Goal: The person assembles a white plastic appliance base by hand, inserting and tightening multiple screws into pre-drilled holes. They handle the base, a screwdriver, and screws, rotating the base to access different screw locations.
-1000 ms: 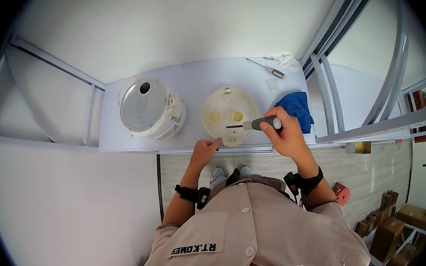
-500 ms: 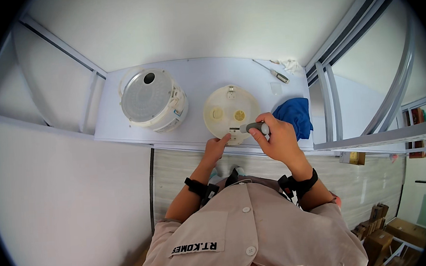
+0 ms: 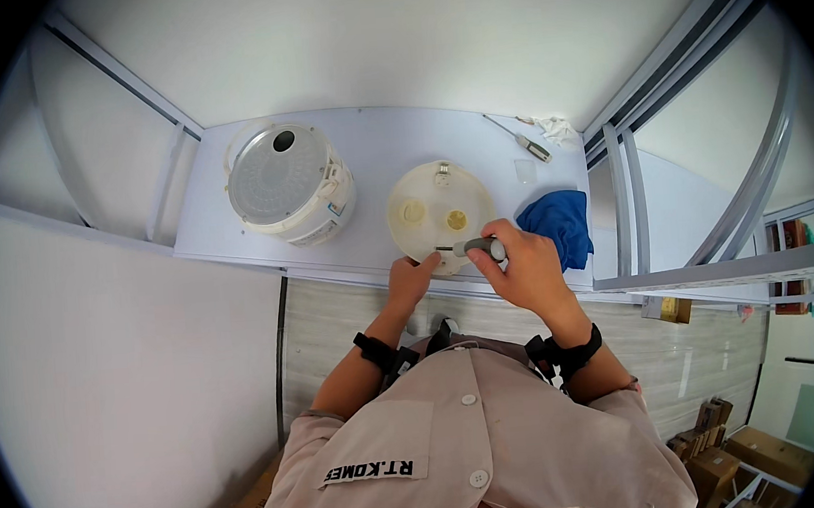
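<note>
A round cream-coloured lid (image 3: pixel 432 213) lies on the white table, with two yellowish round patches on it and small fittings at its far and near edges. My left hand (image 3: pixel 411 280) is closed on the near edge of this lid, thumb tip by the near fitting. In my right hand (image 3: pixel 528 266) is a screwdriver (image 3: pixel 471 247) with a grey handle, held almost level. Its shaft points left, its tip at the near fitting beside my left thumb. Whether the tip sits in a screw is too small to tell.
A white rice-cooker-like appliance (image 3: pixel 291 187) with a grey top stands at the left. Blue cloth (image 3: pixel 558 228) lies right of the lid. Further back are a second screwdriver (image 3: pixel 524 140), a small clear piece (image 3: pixel 525 171) and white tissue (image 3: pixel 559 131). Metal frame posts (image 3: pixel 628 201) flank the table's right.
The screwdriver and my right hand have shifted slightly left, and the handle looks turned a little. My left hand stays at the lid's edge. The whole view has shifted slightly.
</note>
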